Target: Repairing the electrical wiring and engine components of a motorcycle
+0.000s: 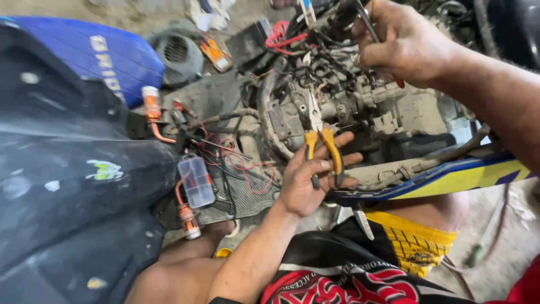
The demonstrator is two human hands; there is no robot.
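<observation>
My left hand (311, 180) grips yellow-handled pliers (320, 141), whose jaws point up into the dirty engine (360, 101) of a stripped scooter. My right hand (402, 42) is higher, at the top right of the engine, closed around a thin metal tool (367, 22) with a red part showing below the fist. Red and black wires (281, 39) run over the engine between the two hands.
A dark blue body panel (67, 169) fills the left. Orange turn-signal lamps (151, 104) and a small clear plastic box (196, 181) lie beside loose red wires. A yellow and blue fairing (461, 177) crosses under the engine. My knees are at the bottom.
</observation>
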